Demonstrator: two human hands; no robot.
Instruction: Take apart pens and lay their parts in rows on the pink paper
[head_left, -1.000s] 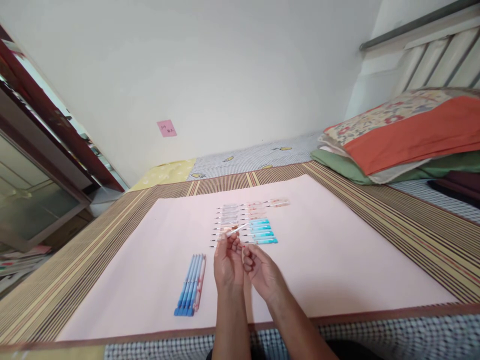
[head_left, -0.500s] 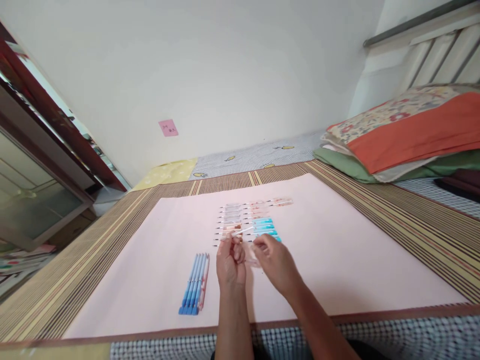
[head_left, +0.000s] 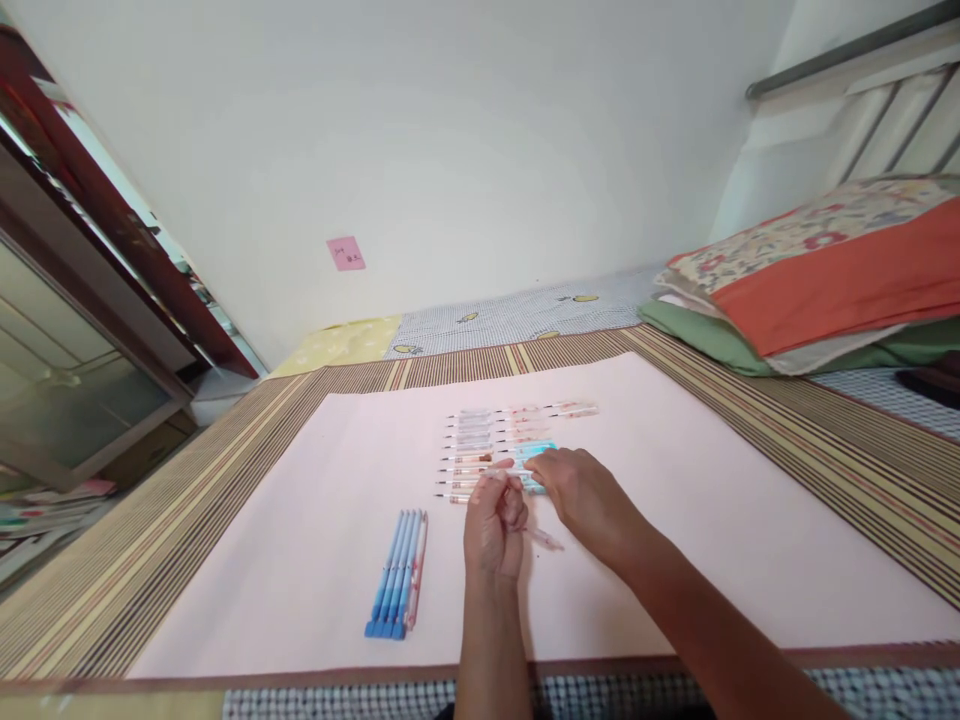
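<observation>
My left hand [head_left: 493,518] is closed in a pinch on a thin pen part, whose tip points towards the rows of loose pen parts [head_left: 480,445] on the pink sheet [head_left: 675,520]. My right hand [head_left: 581,495] reaches over those rows, and its bent fingertips press together on a teal pen piece [head_left: 541,449]. A small clear pen piece [head_left: 544,539] lies on the sheet between my two wrists. Several assembled blue pens [head_left: 397,588] lie side by side to the left of my left hand.
The pink sheet lies on a striped woven mat [head_left: 150,530] over a bed. Folded bedding with an orange pillow [head_left: 825,280] is stacked at the right. A white wall with a pink note [head_left: 346,253] stands behind. A window frame [head_left: 90,300] is at the left.
My right hand has left my left hand and moved forward to the teal pieces. A clear piece now lies on the sheet where it was. My left hand stays pinched.
</observation>
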